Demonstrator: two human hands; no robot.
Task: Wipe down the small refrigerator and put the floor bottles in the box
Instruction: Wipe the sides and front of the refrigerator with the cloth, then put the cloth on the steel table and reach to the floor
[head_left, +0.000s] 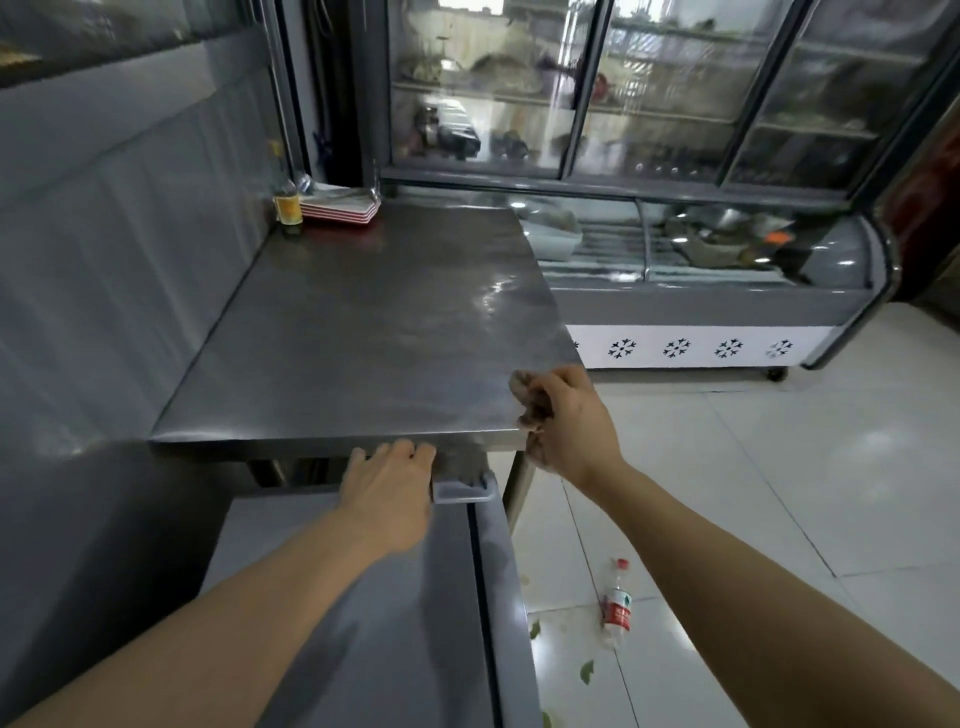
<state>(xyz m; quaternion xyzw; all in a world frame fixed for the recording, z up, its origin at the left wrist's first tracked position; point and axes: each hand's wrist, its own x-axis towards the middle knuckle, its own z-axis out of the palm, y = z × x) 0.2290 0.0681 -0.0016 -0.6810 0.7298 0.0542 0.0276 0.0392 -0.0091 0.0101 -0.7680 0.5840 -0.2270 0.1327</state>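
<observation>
My right hand (569, 415) is closed around a crumpled brownish rag (530, 402) at the near right corner of a steel table top (363, 322). My left hand (389, 488) rests flat, fingers spread, on the grey lid of the small refrigerator (363, 597) just under the table's front edge, beside the lid's handle (462, 491). A clear plastic bottle (616, 603) with a red cap and red label lies on the tiled floor to the right of the refrigerator.
A stack of red and white trays (340, 208) and a bottle with a yellow label (287, 205) sit at the table's far left corner. A glass display freezer (701, 291) stands behind. Green leaf scraps (586, 670) lie on the floor.
</observation>
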